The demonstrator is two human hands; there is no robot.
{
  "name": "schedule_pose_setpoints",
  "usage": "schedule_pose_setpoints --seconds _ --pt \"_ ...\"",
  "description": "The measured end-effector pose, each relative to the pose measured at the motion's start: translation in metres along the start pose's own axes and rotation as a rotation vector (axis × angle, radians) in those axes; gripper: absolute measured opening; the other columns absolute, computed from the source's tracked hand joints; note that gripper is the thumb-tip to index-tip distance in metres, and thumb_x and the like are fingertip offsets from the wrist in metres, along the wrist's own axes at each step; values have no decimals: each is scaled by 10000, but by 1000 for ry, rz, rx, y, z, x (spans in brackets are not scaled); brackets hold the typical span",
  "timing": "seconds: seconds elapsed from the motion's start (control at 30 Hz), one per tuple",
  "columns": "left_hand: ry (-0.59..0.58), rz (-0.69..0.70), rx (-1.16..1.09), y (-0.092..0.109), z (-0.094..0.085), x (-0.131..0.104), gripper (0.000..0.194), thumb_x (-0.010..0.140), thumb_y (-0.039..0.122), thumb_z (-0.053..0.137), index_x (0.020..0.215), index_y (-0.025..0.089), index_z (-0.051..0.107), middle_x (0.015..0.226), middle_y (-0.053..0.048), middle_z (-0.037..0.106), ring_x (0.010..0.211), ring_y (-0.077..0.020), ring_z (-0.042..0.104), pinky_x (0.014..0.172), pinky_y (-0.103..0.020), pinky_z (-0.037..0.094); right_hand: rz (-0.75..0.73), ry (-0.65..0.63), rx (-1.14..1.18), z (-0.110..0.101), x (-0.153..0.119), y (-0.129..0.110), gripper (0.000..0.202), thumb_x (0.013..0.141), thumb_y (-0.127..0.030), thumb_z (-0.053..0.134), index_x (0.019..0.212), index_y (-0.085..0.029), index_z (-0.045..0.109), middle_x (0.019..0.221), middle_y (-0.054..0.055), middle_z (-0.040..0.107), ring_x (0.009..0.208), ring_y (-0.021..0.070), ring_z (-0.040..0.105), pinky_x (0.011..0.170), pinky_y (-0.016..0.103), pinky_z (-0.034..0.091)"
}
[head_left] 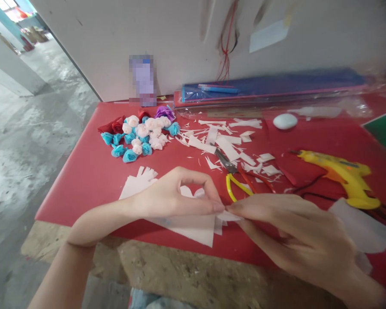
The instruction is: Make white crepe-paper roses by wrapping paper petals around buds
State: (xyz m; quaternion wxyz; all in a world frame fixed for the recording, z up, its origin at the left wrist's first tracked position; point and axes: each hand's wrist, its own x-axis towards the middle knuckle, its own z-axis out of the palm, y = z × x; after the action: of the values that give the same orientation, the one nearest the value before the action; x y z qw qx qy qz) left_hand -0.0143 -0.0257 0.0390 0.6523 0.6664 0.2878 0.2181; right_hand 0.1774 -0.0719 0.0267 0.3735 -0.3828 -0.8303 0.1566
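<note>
My left hand (pixel 183 193) and my right hand (pixel 296 234) meet above the front of the red table. Both hands are closed, thumb against fingers, on a small white paper piece (pixel 230 216) between their fingertips. Its full shape is partly hidden by the fingers. Below my left hand lie white paper sheets (pixel 193 229) with some cut edges. Just beyond my fingers are scissors (pixel 233 171) with one yellow and one red handle, resting among white paper scraps (pixel 227 148).
Blue, white, red and purple paper flowers (pixel 141 133) are clustered on the left. A yellow glue gun (pixel 337 171) with a dark cord lies right, near a white egg-shaped object (pixel 285 121). Plastic-wrapped blue sheets (pixel 270 88) lie along the wall. A blurred-out phone-like object (pixel 143 81) stands behind.
</note>
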Motion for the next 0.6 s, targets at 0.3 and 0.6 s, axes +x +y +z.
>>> schedule_pose_setpoints --seconds 0.3,0.6 --pt "-7 -25 -236 -2 1 2 97 752 98 571 688 162 606 691 16 604 681 -78 571 694 -202 477 13 16 69 2 3 6 184 755 -82 495 759 -262 538 587 -23 657 492 113 612 472 194 469" --pt "54 8 -274 1 7 2 92 810 134 518 734 134 571 721 20 577 716 -62 546 728 -179 432 -1 99 173 4 -2 15 166 751 -65 540 784 -224 577 642 -12 669 579 79 629 556 130 486"
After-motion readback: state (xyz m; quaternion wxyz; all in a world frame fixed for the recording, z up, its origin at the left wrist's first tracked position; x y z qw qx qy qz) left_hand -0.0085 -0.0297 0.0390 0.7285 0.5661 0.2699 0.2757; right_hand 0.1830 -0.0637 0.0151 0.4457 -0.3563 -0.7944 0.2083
